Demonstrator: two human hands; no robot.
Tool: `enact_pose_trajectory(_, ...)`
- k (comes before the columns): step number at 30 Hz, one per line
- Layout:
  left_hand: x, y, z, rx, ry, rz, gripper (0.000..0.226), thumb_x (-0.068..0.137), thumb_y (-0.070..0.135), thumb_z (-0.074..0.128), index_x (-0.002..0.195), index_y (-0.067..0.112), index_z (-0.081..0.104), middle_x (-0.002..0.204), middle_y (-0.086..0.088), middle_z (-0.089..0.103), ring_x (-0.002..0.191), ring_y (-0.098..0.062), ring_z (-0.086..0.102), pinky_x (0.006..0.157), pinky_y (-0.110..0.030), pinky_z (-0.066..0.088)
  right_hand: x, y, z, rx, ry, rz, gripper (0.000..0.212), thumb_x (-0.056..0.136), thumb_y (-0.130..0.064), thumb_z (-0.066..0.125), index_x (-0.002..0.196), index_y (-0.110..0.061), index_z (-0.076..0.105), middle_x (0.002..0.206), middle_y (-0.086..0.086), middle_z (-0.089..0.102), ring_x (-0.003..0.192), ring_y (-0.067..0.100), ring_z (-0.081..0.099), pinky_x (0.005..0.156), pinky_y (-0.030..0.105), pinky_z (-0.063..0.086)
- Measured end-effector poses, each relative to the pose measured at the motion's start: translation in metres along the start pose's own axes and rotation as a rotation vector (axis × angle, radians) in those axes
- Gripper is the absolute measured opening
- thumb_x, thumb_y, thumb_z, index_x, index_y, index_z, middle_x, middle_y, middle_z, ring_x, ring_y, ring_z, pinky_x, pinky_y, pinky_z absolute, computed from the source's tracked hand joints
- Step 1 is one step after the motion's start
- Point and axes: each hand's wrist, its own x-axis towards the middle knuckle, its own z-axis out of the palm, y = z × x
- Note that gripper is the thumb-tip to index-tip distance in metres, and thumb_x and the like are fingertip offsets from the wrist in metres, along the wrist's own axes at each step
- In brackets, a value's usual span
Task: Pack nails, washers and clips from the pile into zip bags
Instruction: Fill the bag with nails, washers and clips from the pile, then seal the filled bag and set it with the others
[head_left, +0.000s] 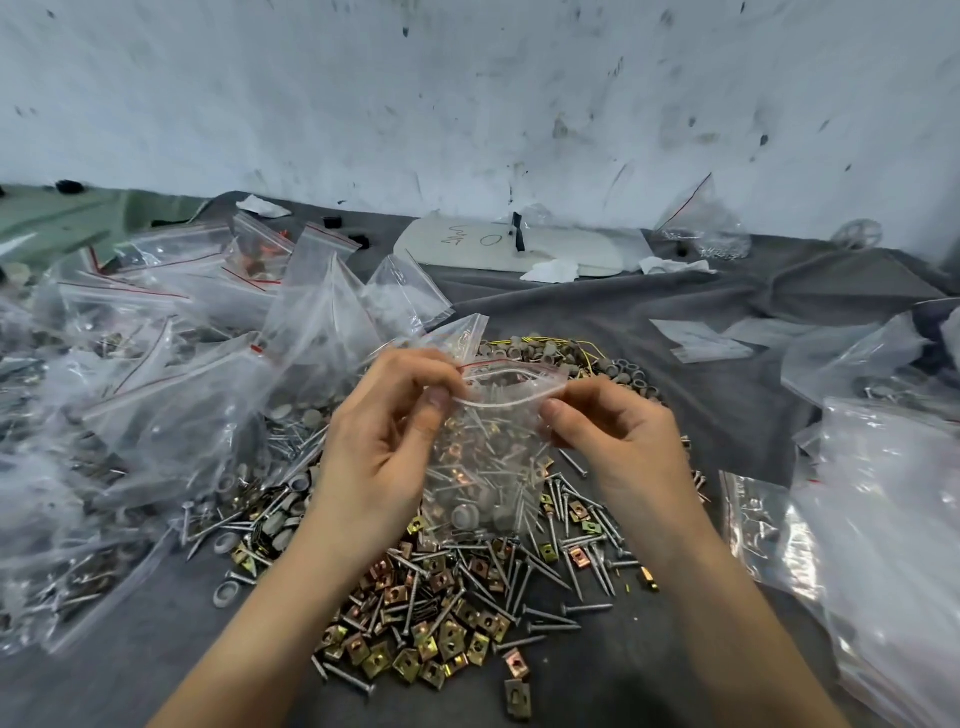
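Item in hand: clear zip bag (483, 457) with a red line at the mouth, held upright above the middle of the pile.
Contents of that bag: nails, brass-coloured clips and a few grey washers, filling roughly its lower two thirds.
Left hand (384, 441): thumb and fingers pinch the left end of the bag's mouth.
Right hand (618, 441): thumb and forefinger pinch the right end of the mouth.
Mouth of bag: the near lip looks parted from the red-lined far lip; whether any part is pressed shut cannot be told.
Loose pile (447, 608): lies on the grey cloth (727, 322) near its front edge, directly under the bag.
Nails (550, 616): many, scattered across the pile.
Clips (452, 636): many, thickest on the near side.
Washers (524, 351): grey, clustered on the far side, a few more at the left.
Filled bags (156, 405): a large heap along the left edge of the cloth.
Other bags (883, 519): clear ones stacked at the right edge; most look flat, contents unclear.
Far edge: white board (467, 249) with handwriting, against the marked wall (467, 104).
Step judged: this bag appears loaded and ready for sealing.
Progress judged: many bags done, yet a substantial pile remains, so several more bags are needed.
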Motion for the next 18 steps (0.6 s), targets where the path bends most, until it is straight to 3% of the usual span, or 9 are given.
enact_pose_trajectory(4, 0.0, -0.004, -0.001, -0.028, 0.0, -0.033, 0.013, 0.096, 0.025, 0.048, 0.098, 0.031, 0.06, 0.093, -0.003, 0.066, 0.089, -0.015, 0.068, 0.08, -0.026, 0.052, 0.0, -0.003, 0.001, -0.019, -0.018, -0.023, 0.004, 0.081, -0.026, 0.068, 0.078, -0.026, 0.072, 0.079, -0.004, 0.071, 0.076, 0.009, 0.064, 0.072, 0.026, 0.054)
enact_pose_trajectory(7, 0.005, -0.005, -0.002, -0.082, 0.026, -0.059, 0.021, 0.096, 0.015, 0.052, 0.108, 0.032, 0.057, 0.089, 0.0, 0.065, 0.083, -0.009, 0.069, 0.077, -0.015, 0.05, 0.004, -0.005, 0.0, -0.096, 0.011, -0.104, 0.006, 0.083, -0.024, 0.069, 0.081, -0.019, 0.071, 0.074, -0.007, 0.069, 0.069, 0.002, 0.061, 0.065, 0.017, 0.052)
enact_pose_trajectory(10, 0.008, -0.008, 0.0, -0.278, 0.018, -0.277, 0.029, 0.095, 0.024, 0.056, 0.122, 0.034, 0.049, 0.091, 0.004, 0.069, 0.09, -0.012, 0.071, 0.083, -0.019, 0.054, 0.012, -0.002, 0.0, -0.103, 0.118, -0.113, 0.013, 0.087, -0.019, 0.065, 0.076, -0.022, 0.07, 0.073, -0.007, 0.068, 0.073, 0.004, 0.061, 0.064, 0.015, 0.049)
enact_pose_trajectory(12, 0.003, -0.012, 0.003, -0.33, -0.102, -0.441, 0.038, 0.086, 0.031, 0.055, 0.123, 0.033, 0.046, 0.101, 0.007, 0.074, 0.099, -0.011, 0.07, 0.089, -0.021, 0.054, 0.016, 0.002, 0.0, 0.147, 0.14, 0.032, 0.019, 0.087, -0.017, 0.064, 0.069, -0.024, 0.068, 0.079, -0.002, 0.07, 0.083, 0.015, 0.068, 0.071, 0.029, 0.056)
enact_pose_trajectory(15, -0.011, -0.017, 0.008, -0.185, -0.397, -0.491, 0.034, 0.087, 0.025, 0.06, 0.119, 0.035, 0.053, 0.109, 0.012, 0.072, 0.107, -0.007, 0.067, 0.093, -0.023, 0.053, 0.018, 0.009, -0.002, 0.366, 0.113, 0.188, 0.012, 0.079, -0.024, 0.063, 0.068, -0.024, 0.065, 0.085, -0.001, 0.072, 0.099, 0.023, 0.068, 0.083, 0.052, 0.055)
enact_pose_trajectory(18, -0.02, -0.017, 0.014, -0.054, -0.527, -0.46, 0.036, 0.09, 0.011, 0.065, 0.118, 0.033, 0.062, 0.114, 0.019, 0.07, 0.109, 0.003, 0.063, 0.097, -0.018, 0.048, 0.014, 0.007, -0.001, 0.531, 0.056, 0.223, 0.008, 0.076, -0.023, 0.063, 0.069, -0.022, 0.066, 0.087, 0.004, 0.072, 0.102, 0.029, 0.067, 0.069, 0.052, 0.057)
